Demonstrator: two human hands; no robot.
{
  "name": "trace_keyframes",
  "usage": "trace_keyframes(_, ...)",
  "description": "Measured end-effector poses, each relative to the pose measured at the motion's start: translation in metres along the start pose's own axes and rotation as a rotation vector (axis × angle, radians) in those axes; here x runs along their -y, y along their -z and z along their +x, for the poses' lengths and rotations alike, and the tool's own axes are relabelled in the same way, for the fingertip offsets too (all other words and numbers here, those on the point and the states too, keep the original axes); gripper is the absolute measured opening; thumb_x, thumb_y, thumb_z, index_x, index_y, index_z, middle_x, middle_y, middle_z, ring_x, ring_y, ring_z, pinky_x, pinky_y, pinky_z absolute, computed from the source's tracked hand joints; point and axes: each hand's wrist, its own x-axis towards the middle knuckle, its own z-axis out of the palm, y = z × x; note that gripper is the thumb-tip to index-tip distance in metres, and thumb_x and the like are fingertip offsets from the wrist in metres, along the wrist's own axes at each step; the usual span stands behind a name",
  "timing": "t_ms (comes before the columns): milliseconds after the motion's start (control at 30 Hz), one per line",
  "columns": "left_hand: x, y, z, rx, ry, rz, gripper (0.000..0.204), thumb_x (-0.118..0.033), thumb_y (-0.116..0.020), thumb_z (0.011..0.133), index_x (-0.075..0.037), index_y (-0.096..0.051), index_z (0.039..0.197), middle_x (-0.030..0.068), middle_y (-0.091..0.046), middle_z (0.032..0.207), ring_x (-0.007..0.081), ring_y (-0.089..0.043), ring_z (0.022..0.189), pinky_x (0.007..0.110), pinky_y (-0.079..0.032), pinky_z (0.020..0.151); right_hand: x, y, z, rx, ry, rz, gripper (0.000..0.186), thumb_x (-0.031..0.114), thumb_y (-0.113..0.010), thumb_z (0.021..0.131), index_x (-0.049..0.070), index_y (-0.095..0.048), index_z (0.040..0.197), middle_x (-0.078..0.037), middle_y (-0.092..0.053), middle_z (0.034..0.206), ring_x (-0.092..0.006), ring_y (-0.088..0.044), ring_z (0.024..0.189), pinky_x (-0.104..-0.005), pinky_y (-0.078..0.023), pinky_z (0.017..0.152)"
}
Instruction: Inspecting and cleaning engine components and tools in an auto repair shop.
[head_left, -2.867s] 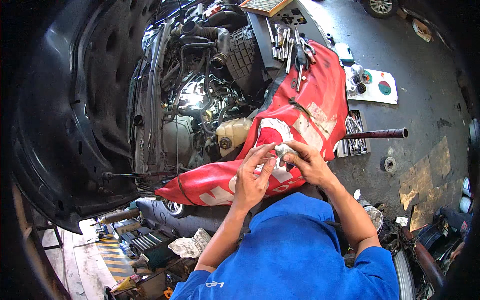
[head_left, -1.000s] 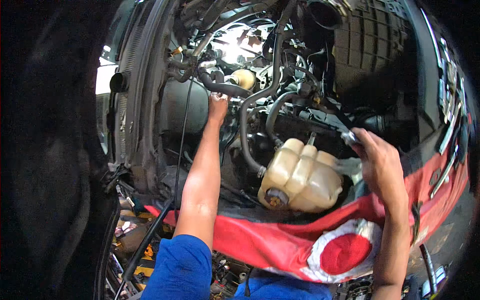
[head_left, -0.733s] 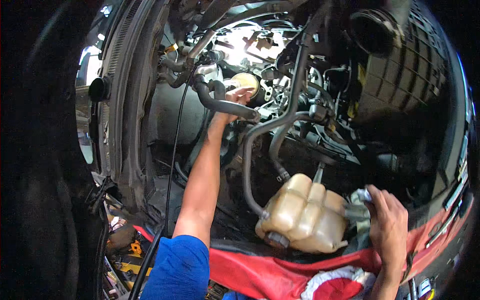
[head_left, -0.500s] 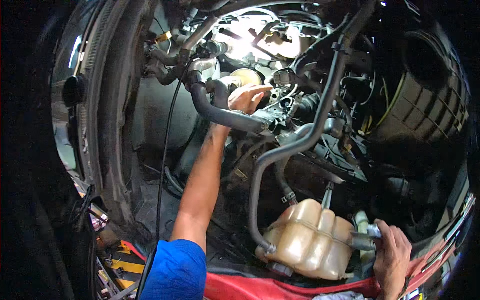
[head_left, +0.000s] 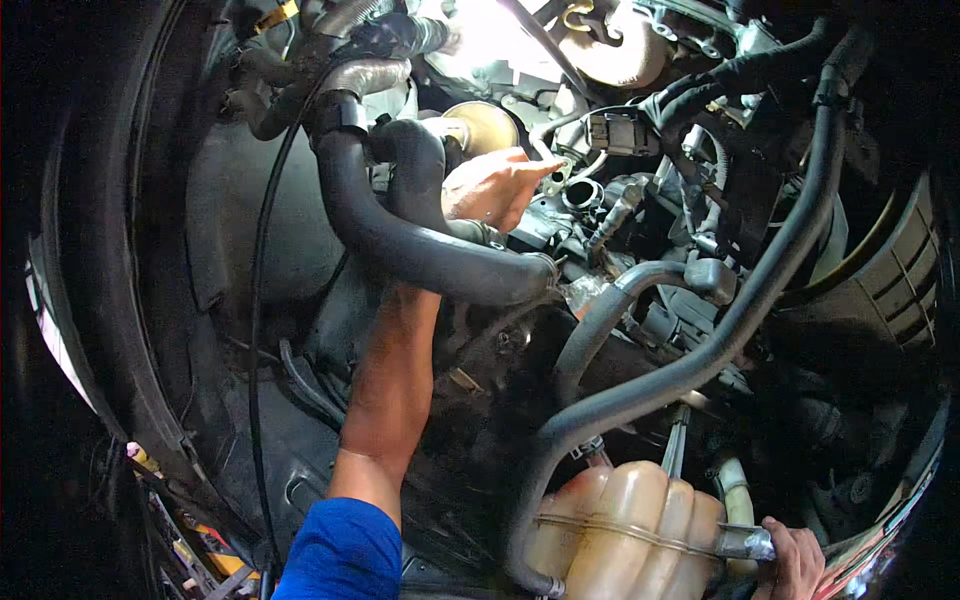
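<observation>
My left arm reaches under a thick black hose deep in the engine bay. Beyond that hose, my left hand is open, with one finger stretched toward a small metal flange. A cream-coloured round part sits just behind the hand. At the lower right, my right hand has its fingers closed around the end of a grey metal bracket. Next to the bracket stands a yellowed plastic coolant tank; the right palm is hidden.
A long black hose curves from the upper right down to the tank. A thin black cable hangs at the left. Bright light falls on the engine at the top. A ribbed plastic housing stands at the right.
The view has moved closer to the engine, so the hoses look larger and the tank sits lower. My left hand stays beyond the hose; my right hand remains at the bracket.
</observation>
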Motion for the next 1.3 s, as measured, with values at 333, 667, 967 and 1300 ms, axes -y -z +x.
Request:
trace_keyframes(333,-0.016,0.003,0.011,-0.035,0.092,-0.008,0.032,-0.013,-0.058,0.093,-0.004,-0.062,0.124,0.0194,-0.061,0.094,0.0306,-0.059,0.084,0.039,-0.046,0.076,0.001,-0.002,0.002,0.005,0.027,-0.001,0.057,-0.011,-0.046,0.068,0.002,-0.063,0.121,-0.019,-0.062,0.089,-0.0352,-0.06,0.078,-0.0429,-0.049,0.069)
trace_keyframes(667,-0.018,-0.003,0.012,0.027,0.135,0.017,0.025,-0.009,-0.059,0.09,0.0,-0.064,0.113,0.0174,-0.062,0.084,0.0326,-0.06,0.08,0.039,-0.048,0.072,-0.002,-0.002,-0.001,0.018,0.066,-0.018,0.054,-0.009,-0.046,0.071,0.001,-0.062,0.122,-0.019,-0.063,0.094,-0.0358,-0.061,0.079,-0.0443,-0.049,0.069)
trace_keyframes(967,-0.02,-0.005,0.012,-0.006,0.126,0.023,0.023,-0.009,-0.06,0.09,0.0,-0.065,0.111,0.017,-0.062,0.083,0.0321,-0.06,0.078,0.038,-0.048,0.068,-0.001,-0.003,-0.001,-0.013,0.082,-0.024,0.059,-0.013,-0.046,0.068,0.001,-0.062,0.123,-0.019,-0.062,0.092,-0.0351,-0.06,0.076,-0.0436,-0.049,0.067)
trace_keyframes(1300,-0.011,-0.008,0.009,0.116,0.194,0.033,0.037,-0.02,-0.052,0.098,-0.004,-0.056,0.131,0.0204,-0.057,0.088,0.0324,-0.057,0.082,0.038,-0.045,0.076,-0.003,-0.002,-0.006,0.02,0.043,-0.033,0.061,-0.014,-0.047,0.068,0.003,-0.061,0.124,-0.018,-0.064,0.096,-0.0356,-0.061,0.081,-0.0432,-0.049,0.071)
